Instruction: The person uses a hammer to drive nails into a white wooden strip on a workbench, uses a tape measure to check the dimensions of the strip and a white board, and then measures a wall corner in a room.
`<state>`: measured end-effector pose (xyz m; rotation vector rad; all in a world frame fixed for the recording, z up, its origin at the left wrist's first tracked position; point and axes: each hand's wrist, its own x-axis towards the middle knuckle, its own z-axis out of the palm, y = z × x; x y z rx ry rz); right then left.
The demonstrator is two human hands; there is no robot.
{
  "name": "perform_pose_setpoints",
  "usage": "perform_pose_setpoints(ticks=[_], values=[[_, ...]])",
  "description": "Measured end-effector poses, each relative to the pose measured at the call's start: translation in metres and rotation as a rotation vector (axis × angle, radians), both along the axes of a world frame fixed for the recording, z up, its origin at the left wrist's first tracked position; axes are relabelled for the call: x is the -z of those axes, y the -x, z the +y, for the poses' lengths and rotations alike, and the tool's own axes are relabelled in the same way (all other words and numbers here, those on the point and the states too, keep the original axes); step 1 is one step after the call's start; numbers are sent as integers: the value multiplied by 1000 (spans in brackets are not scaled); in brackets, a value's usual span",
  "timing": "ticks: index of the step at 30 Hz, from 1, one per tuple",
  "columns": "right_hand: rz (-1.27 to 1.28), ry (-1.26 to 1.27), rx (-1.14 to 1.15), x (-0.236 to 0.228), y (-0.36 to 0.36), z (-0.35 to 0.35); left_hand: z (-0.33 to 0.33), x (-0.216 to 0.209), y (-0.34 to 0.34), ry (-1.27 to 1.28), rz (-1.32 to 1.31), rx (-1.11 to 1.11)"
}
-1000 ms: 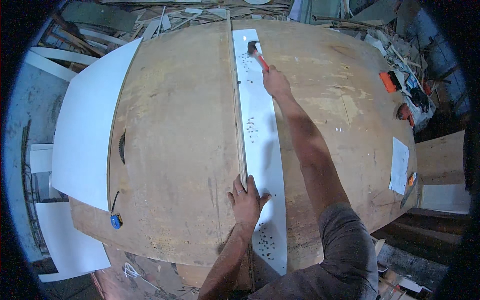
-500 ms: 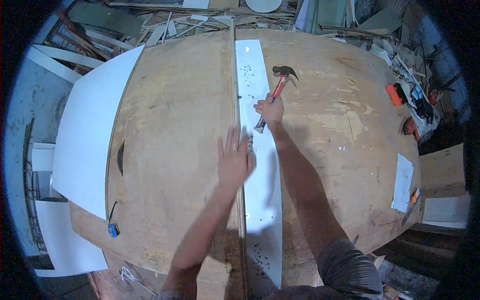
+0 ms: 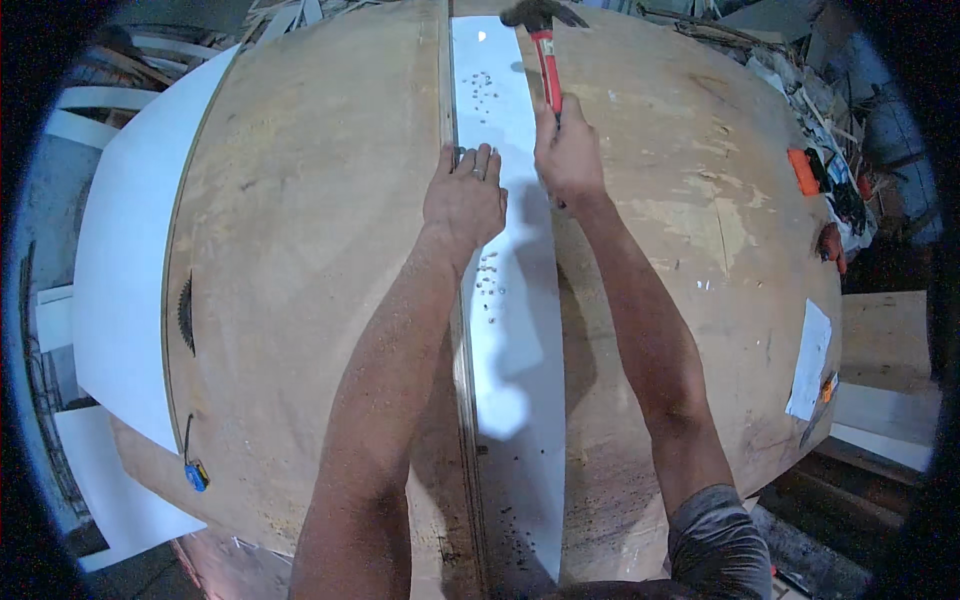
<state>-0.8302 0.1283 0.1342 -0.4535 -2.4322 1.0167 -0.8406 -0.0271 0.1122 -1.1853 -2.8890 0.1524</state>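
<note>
A long narrow white board (image 3: 525,330) lies on a wide plywood sheet, along a raised strip edge (image 3: 463,370). Small dark nail-like bits (image 3: 487,280) are scattered on it in clusters. My left hand (image 3: 465,200) rests at the board's left edge, fingers drawn together and bent. A small dark piece (image 3: 459,155) shows at the fingertips; what they pinch is mostly hidden. In my right hand (image 3: 572,155), closed round the grip, a claw hammer (image 3: 547,70) with a red handle is raised, its head at the far end of the board.
Left of the hands lie a round saw blade (image 3: 186,313), a blue tape measure (image 3: 195,475) and a large white panel (image 3: 130,270). At the right are an orange object (image 3: 803,172) and a white sheet (image 3: 810,360). Wood scraps (image 3: 690,30) pile up beyond the far edge.
My left hand has moved forward from mid-board, its spread fingers now together at the board's edge by the dark piece. The right hand has lifted the hammer. The whole view has shifted.
</note>
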Motion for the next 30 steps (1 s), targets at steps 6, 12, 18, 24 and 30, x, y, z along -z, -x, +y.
perform_pose_setpoints(ticks=[6, 12, 18, 24, 30], values=[[-201, -136, -11, 3, 24, 23, 13, 6, 0, -54, 31, 28], [-305, -132, -22, -12, 15, 20, 10, -1, -3, 19, 33, -6], [-311, -141, -70, -33, 16, 11, -2, 1, -1, 7, 35, -4], [-534, -290, -166, -1, 11, 51, 23, -6, 4, -114, 40, 55], [-455, -180, -221, 15, -136, -4, -8, -12, -20, -674, 84, -81]])
